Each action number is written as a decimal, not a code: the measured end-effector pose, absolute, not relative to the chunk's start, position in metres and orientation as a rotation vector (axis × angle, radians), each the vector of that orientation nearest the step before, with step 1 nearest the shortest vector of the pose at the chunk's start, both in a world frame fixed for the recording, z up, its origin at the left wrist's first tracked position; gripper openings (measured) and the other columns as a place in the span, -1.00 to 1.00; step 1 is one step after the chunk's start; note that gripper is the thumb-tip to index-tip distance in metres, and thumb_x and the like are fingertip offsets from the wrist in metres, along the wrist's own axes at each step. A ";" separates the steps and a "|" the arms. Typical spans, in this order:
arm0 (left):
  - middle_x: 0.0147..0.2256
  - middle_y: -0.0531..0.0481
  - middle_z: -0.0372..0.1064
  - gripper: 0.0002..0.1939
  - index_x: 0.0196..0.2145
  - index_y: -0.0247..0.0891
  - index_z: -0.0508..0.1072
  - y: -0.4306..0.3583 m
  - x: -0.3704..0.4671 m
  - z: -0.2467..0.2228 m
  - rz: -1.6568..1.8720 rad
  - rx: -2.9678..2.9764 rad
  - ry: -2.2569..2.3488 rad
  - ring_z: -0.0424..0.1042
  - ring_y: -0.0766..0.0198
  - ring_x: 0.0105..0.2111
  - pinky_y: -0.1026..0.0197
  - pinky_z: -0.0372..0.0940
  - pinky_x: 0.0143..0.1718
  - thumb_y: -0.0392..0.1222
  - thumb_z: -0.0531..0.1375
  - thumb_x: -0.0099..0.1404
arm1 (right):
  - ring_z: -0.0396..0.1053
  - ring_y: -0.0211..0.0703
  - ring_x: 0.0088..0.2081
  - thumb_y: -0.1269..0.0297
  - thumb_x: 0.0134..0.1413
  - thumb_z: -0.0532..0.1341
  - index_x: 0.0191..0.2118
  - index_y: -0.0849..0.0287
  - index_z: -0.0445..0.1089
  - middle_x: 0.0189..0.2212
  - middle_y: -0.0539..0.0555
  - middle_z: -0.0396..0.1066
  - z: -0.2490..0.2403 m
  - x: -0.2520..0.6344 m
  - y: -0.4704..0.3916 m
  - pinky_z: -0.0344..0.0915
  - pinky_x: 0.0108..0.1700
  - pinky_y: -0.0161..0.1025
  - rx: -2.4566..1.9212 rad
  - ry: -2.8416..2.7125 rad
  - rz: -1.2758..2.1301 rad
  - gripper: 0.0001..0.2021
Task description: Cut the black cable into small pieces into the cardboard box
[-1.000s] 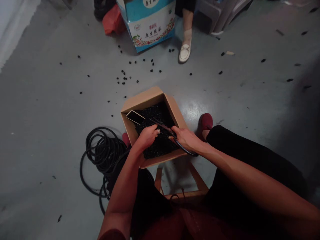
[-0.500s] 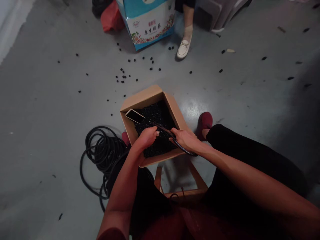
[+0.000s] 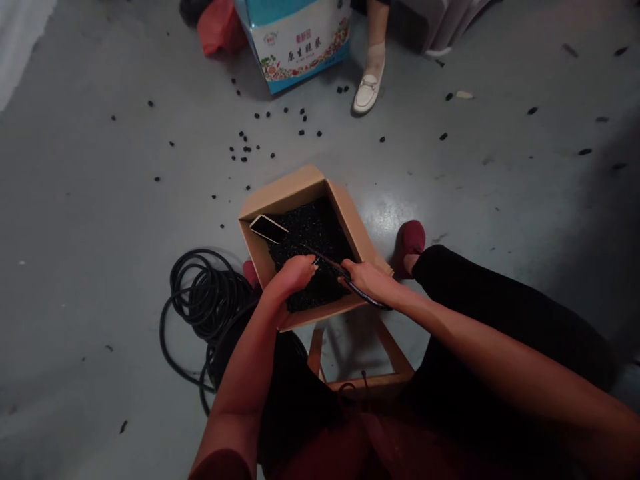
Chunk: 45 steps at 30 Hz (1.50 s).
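A cardboard box (image 3: 357,223) stands between my legs, holding many small black pieces (image 3: 313,220). Over the box, my right hand (image 3: 367,279) is closed round the handles of dark scissors (image 3: 327,261), whose blades point up and left across the black pieces. My left hand (image 3: 299,272) is closed just left of the blades, fingertips close to them. What it grips is hidden by the fingers and too dark to name. A flat black rectangle with a light rim (image 3: 269,229), like a phone, leans at the box's left inner corner.
Coiled black hose (image 3: 207,293) lies on the floor left of my legs. Small black bits (image 3: 245,149) are scattered over the floor. Beyond stand a blue and white carton (image 3: 300,50), a red bag (image 3: 220,30) and another person's white shoe (image 3: 367,95). A wooden stool frame (image 3: 395,350) shows below the box.
The whole view has shifted slightly. Both hands stay nearly in place over the box, and the scissor blades look a little closer together than before.
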<state>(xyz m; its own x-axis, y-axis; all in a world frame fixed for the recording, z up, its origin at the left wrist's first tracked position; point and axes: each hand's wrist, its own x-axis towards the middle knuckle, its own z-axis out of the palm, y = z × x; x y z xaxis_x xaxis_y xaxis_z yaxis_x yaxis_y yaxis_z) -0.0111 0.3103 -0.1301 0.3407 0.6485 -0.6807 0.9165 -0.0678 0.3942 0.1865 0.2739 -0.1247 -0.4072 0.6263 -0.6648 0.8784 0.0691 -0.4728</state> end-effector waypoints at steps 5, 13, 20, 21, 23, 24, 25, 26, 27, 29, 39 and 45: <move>-0.35 -0.08 0.46 -0.81 -0.27 -0.30 0.42 0.312 -0.011 -0.121 -0.318 1.747 1.376 0.40 0.30 -0.42 0.29 0.26 -0.32 -0.28 0.01 0.32 | 0.48 0.14 -0.22 0.11 0.24 0.02 -0.08 0.14 0.29 -0.29 0.24 0.51 -0.125 0.192 0.282 0.12 -0.37 -0.23 1.563 2.034 -1.188 -0.73; -0.30 -0.04 0.44 -0.46 0.23 -0.38 0.22 0.319 -0.010 -0.098 0.183 1.348 1.390 0.35 0.38 -0.39 0.29 0.29 -0.25 -0.16 0.01 0.33 | 0.43 0.02 -0.25 0.09 0.22 0.03 0.00 0.16 0.26 -0.29 0.16 0.49 -0.111 0.206 0.307 0.17 -0.33 -0.26 1.893 2.122 -1.381 -0.67; -0.16 -0.13 0.44 -0.44 0.23 -0.38 0.21 0.314 -0.002 -0.090 0.314 1.188 1.276 0.37 0.34 -0.25 0.26 0.29 -0.15 -0.23 0.05 0.29 | 0.34 -0.17 -0.39 0.12 0.02 0.14 -0.04 0.18 0.21 -0.35 0.05 0.41 -0.094 0.201 0.311 0.24 -0.33 -0.23 2.156 2.029 -2.011 -0.61; -0.16 -0.15 0.45 -0.43 0.23 -0.38 0.20 0.312 0.000 -0.092 0.334 1.138 1.272 0.39 0.33 -0.22 0.26 0.29 -0.14 -0.24 0.07 0.28 | 0.33 -0.19 -0.40 0.13 -0.01 0.15 -0.05 0.19 0.20 -0.35 0.05 0.40 -0.092 0.200 0.311 0.24 -0.35 -0.23 2.174 2.008 -2.099 -0.60; -0.13 -0.19 0.45 -0.42 0.23 -0.37 0.20 0.311 0.004 -0.094 0.355 1.066 1.248 0.42 0.31 -0.20 0.25 0.30 -0.13 -0.25 0.10 0.26 | 0.33 -0.21 -0.39 0.15 -0.07 0.17 -0.07 0.20 0.19 -0.32 0.07 0.40 -0.089 0.198 0.311 0.24 -0.34 -0.23 2.213 1.981 -2.209 -0.58; -0.11 -0.20 0.44 -0.42 0.23 -0.37 0.21 0.310 0.005 -0.095 0.357 1.050 1.233 0.43 0.31 -0.20 0.24 0.30 -0.12 -0.25 0.12 0.26 | 0.33 -0.21 -0.38 0.16 -0.09 0.18 -0.07 0.19 0.18 -0.30 0.08 0.40 -0.087 0.197 0.311 0.24 -0.33 -0.23 2.225 1.972 -2.244 -0.57; -0.09 -0.21 0.43 -0.42 0.22 -0.35 0.22 0.310 0.006 -0.096 0.355 1.045 1.223 0.44 0.31 -0.21 0.23 0.31 -0.11 -0.25 0.13 0.25 | 0.34 -0.21 -0.36 0.17 -0.11 0.18 -0.08 0.18 0.16 -0.29 0.08 0.40 -0.085 0.197 0.312 0.25 -0.32 -0.22 2.226 1.964 -2.278 -0.57; -0.06 -0.21 0.42 -0.42 0.22 -0.33 0.22 0.310 0.007 -0.097 0.351 1.051 1.222 0.45 0.31 -0.21 0.21 0.31 -0.10 -0.25 0.15 0.24 | 0.34 -0.21 -0.35 0.17 -0.13 0.19 -0.08 0.17 0.15 -0.29 0.08 0.39 -0.084 0.197 0.313 0.26 -0.31 -0.22 2.223 1.953 -2.311 -0.56; -0.05 -0.20 0.42 -0.41 0.22 -0.32 0.22 0.310 0.007 -0.097 0.345 1.063 1.225 0.45 0.31 -0.21 0.20 0.32 -0.09 -0.25 0.16 0.24 | 0.35 -0.21 -0.35 0.17 -0.14 0.19 -0.09 0.16 0.15 -0.29 0.07 0.39 -0.083 0.196 0.313 0.27 -0.30 -0.22 2.217 1.945 -2.341 -0.57; -0.04 -0.19 0.42 -0.42 0.21 -0.30 0.24 0.310 0.008 -0.098 0.340 1.089 1.227 0.46 0.30 -0.20 0.18 0.32 -0.07 -0.25 0.17 0.23 | 0.34 -0.21 -0.35 0.17 -0.14 0.20 -0.09 0.15 0.15 -0.29 0.05 0.38 -0.082 0.196 0.313 0.29 -0.29 -0.21 2.198 1.950 -2.385 -0.57; -0.09 -0.12 0.46 -0.62 -0.03 -0.33 0.41 0.308 0.013 -0.099 0.332 1.287 1.124 0.43 0.19 -0.08 0.17 0.30 -0.03 -0.14 0.19 0.21 | 0.28 -0.25 -0.39 0.23 -0.12 0.20 -0.11 0.13 0.19 -0.33 -0.01 0.31 -0.082 0.195 0.314 0.25 -0.34 -0.23 2.300 1.966 -2.369 -0.62; -0.25 -0.06 0.49 -0.59 -0.04 -0.34 0.44 0.309 0.017 -0.086 0.260 1.328 1.206 0.41 0.32 -0.36 0.25 0.30 -0.22 -0.03 0.07 0.29 | 0.30 -0.25 -0.44 0.25 -0.15 0.22 -0.16 0.11 0.18 -0.39 -0.04 0.30 -0.076 0.201 0.322 0.26 -0.38 -0.22 2.419 1.861 -2.461 -0.64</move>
<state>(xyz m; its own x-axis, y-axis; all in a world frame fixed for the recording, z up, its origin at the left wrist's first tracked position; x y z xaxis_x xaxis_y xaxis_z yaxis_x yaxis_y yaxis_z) 0.0171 0.3085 -0.0864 0.4257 0.7432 -0.5161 0.4650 0.3096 0.8294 0.2008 0.3222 -0.0760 -0.0600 0.9423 -0.3293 0.0602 -0.3259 -0.9435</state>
